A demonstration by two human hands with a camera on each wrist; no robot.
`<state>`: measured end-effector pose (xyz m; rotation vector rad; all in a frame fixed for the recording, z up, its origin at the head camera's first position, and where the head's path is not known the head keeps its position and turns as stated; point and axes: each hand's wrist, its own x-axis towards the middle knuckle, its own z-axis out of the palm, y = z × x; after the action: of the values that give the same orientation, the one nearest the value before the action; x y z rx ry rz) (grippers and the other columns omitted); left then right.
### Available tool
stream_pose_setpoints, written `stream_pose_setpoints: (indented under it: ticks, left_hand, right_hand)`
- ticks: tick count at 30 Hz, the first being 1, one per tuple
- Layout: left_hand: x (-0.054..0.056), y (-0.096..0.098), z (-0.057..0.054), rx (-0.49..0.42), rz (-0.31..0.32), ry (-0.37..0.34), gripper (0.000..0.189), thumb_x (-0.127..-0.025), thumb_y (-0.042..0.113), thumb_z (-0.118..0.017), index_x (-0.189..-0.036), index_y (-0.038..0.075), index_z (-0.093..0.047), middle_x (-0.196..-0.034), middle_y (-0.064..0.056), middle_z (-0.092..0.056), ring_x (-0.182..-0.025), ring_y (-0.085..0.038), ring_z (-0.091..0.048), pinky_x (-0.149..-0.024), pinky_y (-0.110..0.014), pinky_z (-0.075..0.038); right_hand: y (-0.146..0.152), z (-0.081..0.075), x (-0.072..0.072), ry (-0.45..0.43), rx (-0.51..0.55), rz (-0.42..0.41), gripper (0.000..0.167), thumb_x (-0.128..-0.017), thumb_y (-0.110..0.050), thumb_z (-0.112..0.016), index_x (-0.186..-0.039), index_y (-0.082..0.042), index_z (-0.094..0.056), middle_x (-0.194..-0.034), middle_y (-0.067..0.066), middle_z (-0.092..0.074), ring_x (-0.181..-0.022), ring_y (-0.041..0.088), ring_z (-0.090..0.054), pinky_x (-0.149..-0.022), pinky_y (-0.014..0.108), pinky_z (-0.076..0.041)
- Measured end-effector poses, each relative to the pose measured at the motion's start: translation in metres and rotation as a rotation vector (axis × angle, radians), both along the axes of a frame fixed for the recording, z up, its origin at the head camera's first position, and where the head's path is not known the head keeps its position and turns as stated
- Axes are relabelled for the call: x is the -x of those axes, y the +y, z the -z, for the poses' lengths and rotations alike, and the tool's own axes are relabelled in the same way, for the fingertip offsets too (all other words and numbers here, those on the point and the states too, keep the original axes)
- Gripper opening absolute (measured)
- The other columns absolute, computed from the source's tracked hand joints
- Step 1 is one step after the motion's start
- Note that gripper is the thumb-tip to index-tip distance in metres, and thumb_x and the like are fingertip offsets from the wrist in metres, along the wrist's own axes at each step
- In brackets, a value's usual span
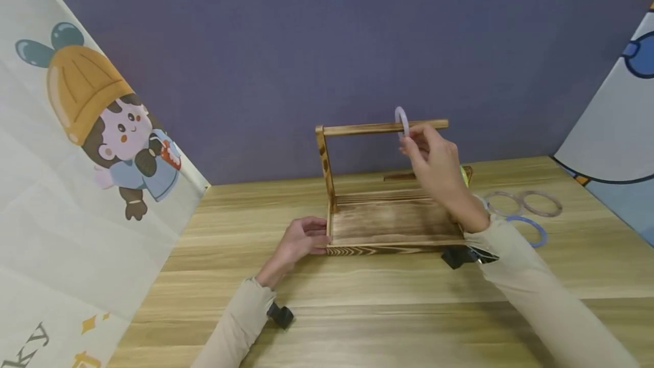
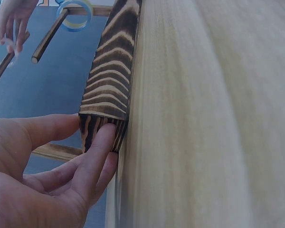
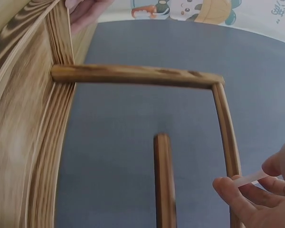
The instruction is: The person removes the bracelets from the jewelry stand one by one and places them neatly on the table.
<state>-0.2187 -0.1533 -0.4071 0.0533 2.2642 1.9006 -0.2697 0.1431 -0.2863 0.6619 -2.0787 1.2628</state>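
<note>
A brown wood-grain display stand (image 1: 395,222) has a shallow tray base and an upper rod (image 1: 357,129) whose right end is free. My right hand (image 1: 436,158) pinches a pale lilac bangle (image 1: 401,120) between thumb and fingers, and the bangle hangs around that rod near the free end. In the right wrist view the bangle (image 3: 249,179) shows edge-on between the fingertips. At the stand's left end, my left hand (image 1: 301,237) holds the tray's corner, its fingers against the end face (image 2: 97,130) in the left wrist view.
On the table right of the stand lie two brownish translucent bangles (image 1: 541,203) and a blue bangle (image 1: 536,234). A lower rod (image 2: 50,38) with blue and yellowish rings (image 2: 76,27) at its joined end sits behind. A dark blue panel (image 1: 306,44) rises at the back.
</note>
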Motion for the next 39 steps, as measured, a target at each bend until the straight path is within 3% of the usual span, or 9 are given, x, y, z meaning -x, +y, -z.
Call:
stream_pose_setpoints:
  ticks: [5,12,22,25,30,33,35,37,39]
  left_hand:
    - [-0.001,-0.002,-0.001,0.009,0.001,0.0,0.047,-0.086,-0.006,-0.071,-0.13,-0.01,-0.054,-0.124,-0.027,-0.06,-0.103,-0.034,-0.066,-0.078,-0.039,-0.065]
    - [-0.001,-0.006,-0.001,0.003,-0.008,-0.008,0.047,-0.086,-0.005,-0.071,-0.13,-0.008,-0.055,-0.125,-0.027,-0.06,-0.101,-0.032,-0.067,-0.079,-0.039,-0.064]
    - [0.001,-0.006,0.003,-0.004,0.005,-0.01,0.047,-0.087,-0.003,-0.071,-0.13,-0.009,-0.055,-0.126,-0.028,-0.059,-0.104,-0.036,-0.066,-0.079,-0.039,-0.064]
    - [0.002,-0.004,0.004,-0.003,0.007,-0.008,0.047,-0.087,-0.003,-0.071,-0.13,-0.009,-0.054,-0.126,-0.028,-0.059,-0.105,-0.037,-0.065,-0.079,-0.039,-0.064]
    - [0.002,-0.003,0.003,0.003,0.0,-0.011,0.047,-0.087,-0.004,-0.072,-0.13,-0.008,-0.055,-0.126,-0.027,-0.059,-0.104,-0.035,-0.066,-0.079,-0.039,-0.065]
    - [0.002,-0.002,0.001,0.008,-0.005,-0.007,0.046,-0.086,-0.005,-0.071,-0.129,-0.009,-0.055,-0.125,-0.027,-0.06,-0.102,-0.033,-0.067,-0.078,-0.038,-0.065]
    - [0.002,-0.003,0.001,0.012,-0.008,-0.005,0.046,-0.086,-0.005,-0.071,-0.129,-0.009,-0.055,-0.125,-0.027,-0.06,-0.101,-0.033,-0.067,-0.078,-0.038,-0.065]
    - [0.002,-0.003,0.0,0.013,-0.012,-0.004,0.047,-0.085,-0.006,-0.071,-0.129,-0.009,-0.055,-0.125,-0.026,-0.06,-0.103,-0.033,-0.066,-0.078,-0.038,-0.065]
    - [0.003,-0.003,0.0,0.012,-0.017,-0.006,0.047,-0.085,-0.006,-0.072,-0.129,-0.008,-0.055,-0.125,-0.025,-0.06,-0.105,-0.033,-0.065,-0.078,-0.038,-0.065]
  right_hand:
    - [0.017,-0.001,-0.001,0.042,0.02,0.032,0.022,-0.102,-0.008,-0.055,-0.112,0.011,-0.058,-0.105,0.023,-0.071,-0.089,0.028,-0.072,-0.079,0.004,-0.053]
    - [0.042,0.003,0.005,0.064,0.027,0.086,0.02,-0.1,-0.006,-0.058,-0.109,0.012,-0.058,-0.098,0.025,-0.071,-0.079,-0.011,-0.062,-0.072,0.002,-0.053]
    - [0.086,0.013,0.003,0.053,0.031,0.173,0.018,-0.099,-0.001,-0.057,-0.108,0.014,-0.057,-0.096,0.028,-0.07,-0.075,-0.016,-0.06,-0.07,0.0,-0.051]
    - [0.105,0.015,-0.005,0.019,0.031,0.211,0.02,-0.1,-0.003,-0.056,-0.111,0.013,-0.057,-0.093,0.014,-0.071,-0.074,-0.014,-0.061,-0.07,0.001,-0.052]
    - [0.143,0.022,-0.019,-0.037,-0.014,0.288,0.024,-0.1,-0.008,-0.056,-0.114,0.011,-0.06,-0.085,-0.03,-0.06,-0.068,-0.018,-0.058,-0.065,-0.002,-0.048]
    - [0.168,0.027,-0.024,-0.023,-0.104,0.361,0.027,-0.1,-0.01,-0.056,-0.114,0.011,-0.063,-0.079,-0.038,-0.054,-0.061,-0.024,-0.051,-0.055,-0.003,-0.041]
    - [0.183,0.031,-0.026,-0.022,-0.178,0.406,0.027,-0.101,-0.009,-0.056,-0.113,0.013,-0.064,-0.071,-0.024,-0.062,-0.057,-0.027,-0.045,-0.055,0.003,-0.046]
    - [0.199,0.035,-0.028,-0.042,-0.273,0.446,0.027,-0.102,-0.008,-0.053,-0.112,0.015,-0.063,-0.066,-0.003,-0.067,-0.054,-0.03,-0.037,-0.069,0.025,-0.057]
    - [0.214,0.039,-0.029,-0.094,-0.351,0.461,0.027,-0.102,-0.005,-0.051,-0.11,0.018,-0.062,-0.066,0.018,-0.066,-0.05,-0.028,-0.034,-0.083,0.046,-0.054]
